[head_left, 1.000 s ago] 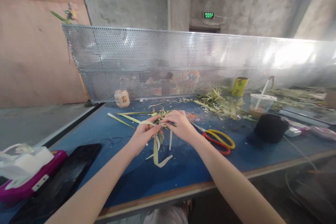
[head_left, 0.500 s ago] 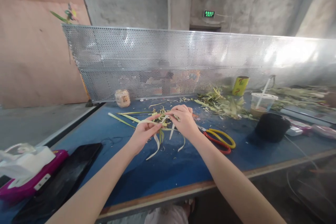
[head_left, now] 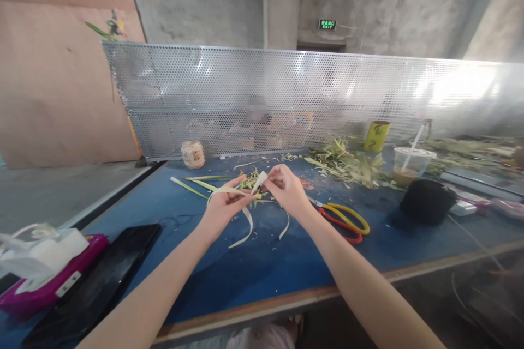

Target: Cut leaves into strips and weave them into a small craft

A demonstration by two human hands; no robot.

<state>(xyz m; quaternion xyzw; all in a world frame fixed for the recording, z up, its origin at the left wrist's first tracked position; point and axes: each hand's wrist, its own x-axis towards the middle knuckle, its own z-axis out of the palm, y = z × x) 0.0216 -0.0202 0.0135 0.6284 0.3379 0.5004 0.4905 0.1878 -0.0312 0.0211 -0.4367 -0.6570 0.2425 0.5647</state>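
Observation:
My left hand pinches pale leaf strips between thumb and fingers, above the middle of the blue table. One strip loops over this hand and hangs in a curl below it. Close by on the right, my right hand pinches the upper end of a folded whitish leaf strip, whose lower end meets the left fingertips. Another thin strip dangles under the right hand. Behind the hands lies a heap of green and yellow plant scraps, partly hidden by them. Long green stalks lie to its left.
Scissors with red and yellow handles lie beside my right wrist. Farther right are a leaf pile, a yellow can, a plastic cup with straw and a black round object. A black phone lies left; a perforated metal screen stands behind.
My right hand has shifted slightly and turned, and the folded whitish strip now stands up between both hands. A strip that hung below the hands is no longer seen there.

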